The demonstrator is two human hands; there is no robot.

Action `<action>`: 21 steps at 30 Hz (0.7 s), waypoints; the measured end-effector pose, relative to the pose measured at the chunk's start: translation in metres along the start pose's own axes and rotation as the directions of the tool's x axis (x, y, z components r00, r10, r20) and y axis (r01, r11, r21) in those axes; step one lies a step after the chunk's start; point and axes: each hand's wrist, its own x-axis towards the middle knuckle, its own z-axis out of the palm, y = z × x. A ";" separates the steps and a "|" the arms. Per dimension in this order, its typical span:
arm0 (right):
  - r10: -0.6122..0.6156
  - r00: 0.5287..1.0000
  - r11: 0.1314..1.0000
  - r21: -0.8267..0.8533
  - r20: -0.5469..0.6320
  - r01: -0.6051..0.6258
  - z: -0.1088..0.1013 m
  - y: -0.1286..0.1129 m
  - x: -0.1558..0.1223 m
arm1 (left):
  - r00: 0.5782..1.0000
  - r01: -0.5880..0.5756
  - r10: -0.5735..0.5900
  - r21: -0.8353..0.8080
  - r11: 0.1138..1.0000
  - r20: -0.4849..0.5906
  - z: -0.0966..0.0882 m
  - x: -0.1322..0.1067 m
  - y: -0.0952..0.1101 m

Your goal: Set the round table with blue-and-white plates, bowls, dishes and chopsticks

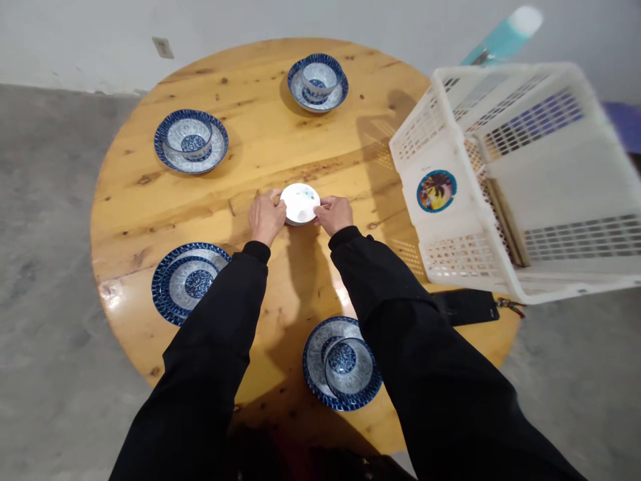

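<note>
My left hand [267, 217] and right hand [336, 215] grip a small white saucer stack [300, 199], mid-desk [260, 157]; faint blue-green print on top. Blue-and-white bowl-and-plate sets [216, 148] around, white plastic basket [425, 157] crowding right.

text: none legible | white basket [445, 230]: round label [437, 191], unreadable | mark [426, 168] above label: too small

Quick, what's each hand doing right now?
Left hand: holding the left edge of the small white plates.
Right hand: holding their right edge.
</note>
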 end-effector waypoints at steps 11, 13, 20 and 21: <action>-0.050 0.994 0.998 -0.047 -0.097 0.046 -0.004 0.002 0.000 | 0.999 -0.021 0.023 0.057 0.998 -0.027 -0.008 -0.006 0.003; -0.063 0.993 0.997 -0.048 -0.100 0.058 -0.004 0.004 0.000 | 0.999 -0.028 0.029 0.051 0.998 -0.014 -0.008 -0.009 0.005; -0.078 0.992 0.997 -0.033 -0.096 0.075 0.001 0.001 -0.002 | 0.999 0.002 -0.001 0.013 1.000 -0.034 -0.004 -0.010 0.008; -0.080 0.992 0.996 -0.039 -0.094 0.077 -0.001 -0.003 -0.004 | 0.999 0.007 -0.007 0.012 1.000 -0.041 -0.005 -0.010 0.009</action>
